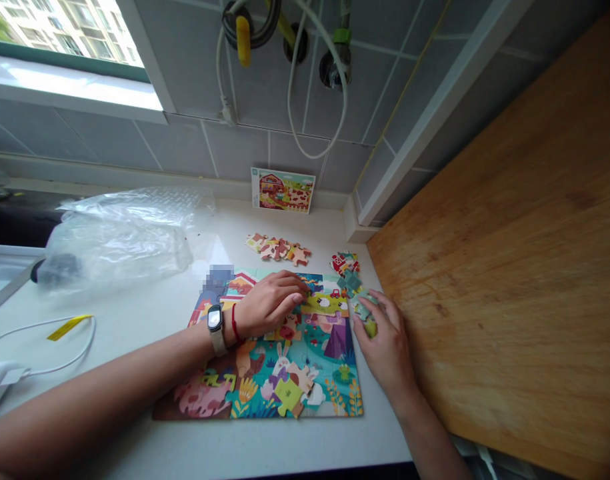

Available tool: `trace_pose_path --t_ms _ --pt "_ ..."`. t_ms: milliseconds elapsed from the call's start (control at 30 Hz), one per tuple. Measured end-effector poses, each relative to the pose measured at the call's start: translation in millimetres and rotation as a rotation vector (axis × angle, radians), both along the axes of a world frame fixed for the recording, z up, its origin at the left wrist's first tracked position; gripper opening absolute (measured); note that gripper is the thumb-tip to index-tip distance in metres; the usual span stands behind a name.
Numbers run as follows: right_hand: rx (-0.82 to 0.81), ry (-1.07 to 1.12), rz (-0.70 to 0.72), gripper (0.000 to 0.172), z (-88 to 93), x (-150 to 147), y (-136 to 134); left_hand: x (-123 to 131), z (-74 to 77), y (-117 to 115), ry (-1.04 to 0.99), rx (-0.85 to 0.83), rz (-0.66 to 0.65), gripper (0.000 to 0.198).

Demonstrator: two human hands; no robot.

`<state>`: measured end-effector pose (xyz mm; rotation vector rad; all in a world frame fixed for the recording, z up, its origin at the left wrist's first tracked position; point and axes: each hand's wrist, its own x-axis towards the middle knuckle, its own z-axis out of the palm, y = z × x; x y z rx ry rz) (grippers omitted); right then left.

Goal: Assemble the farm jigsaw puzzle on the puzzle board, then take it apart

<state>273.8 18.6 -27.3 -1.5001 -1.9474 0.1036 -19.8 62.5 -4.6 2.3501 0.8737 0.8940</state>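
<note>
My left hand (271, 304), with a watch and a red cord at the wrist, lies palm down over the colourful jigsaw puzzle (342, 400). Its fingers stretch toward a joined strip with sheep and a red car (322, 305) near the puzzle's upper right. At the right edge my right hand (387, 337) has its thumb and fingers closed around a light green puzzle piece (363, 308), partly hidden by the fingers. A yellow-green piece (288, 395) lies loose on the puzzle's lower part, overlapping other pieces.
Brown-spotted pieces (279, 249) lie behind the puzzle, with red and teal pieces (349, 283) at its right. A picture card (285, 191) leans on the wall. A plastic bag (119, 243) and a white cable (59, 373) are left; a wooden panel (499, 253) rises at right.
</note>
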Motion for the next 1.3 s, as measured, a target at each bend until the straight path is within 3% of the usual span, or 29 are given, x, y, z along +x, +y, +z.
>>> trace_pose_path --t_ms 167,333,433,567,633,767,867,1000,1067,1167,1300 --pt "-0.023 0.014 -0.041 0.042 -8.0 5 3 0 2.6 -1 -0.02 -0.003 -0.011 0.054" --pt "0.048 0.071 -0.055 0.031 1.3 5 4 -1 2.0 -1 -0.025 0.01 -0.008 0.051" --pt "0.102 0.219 -0.042 0.023 11.2 3 1 0 3.6 -2 -0.03 0.033 -0.012 0.047" --pt "-0.049 0.529 0.099 0.02 18.9 -4 -3 1 4.4 -3 -0.016 0.109 -0.021 0.038" --pt "-0.153 0.567 0.159 0.021 20.2 -10 -5 2 3.6 -3 0.015 0.17 -0.06 0.033" --pt "-0.183 0.363 0.29 0.016 21.3 -18 -7 4 2.6 -5 0.062 0.249 -0.201 0.029" --pt "-0.144 0.268 0.314 0.016 20.6 -16 -7 5 3.2 -6 0.076 0.246 -0.229 0.028" --pt "0.021 0.136 0.082 0.018 11.7 -6 -4 5 3.5 -6 0.091 0.242 -0.201 0.025" --pt "0.041 0.047 -0.026 0.031 3.8 -1 -2 5 3.1 -6 0.099 0.235 -0.201 0.024" --pt "-0.017 -0.002 -0.059 0.046 -6.3 3 1 6 2.6 -5 0.097 0.229 -0.203 0.021" --pt "-0.027 0.04 -0.043 0.034 -7.4 7 5 6 3.0 -6 0.088 0.233 -0.202 0.02"
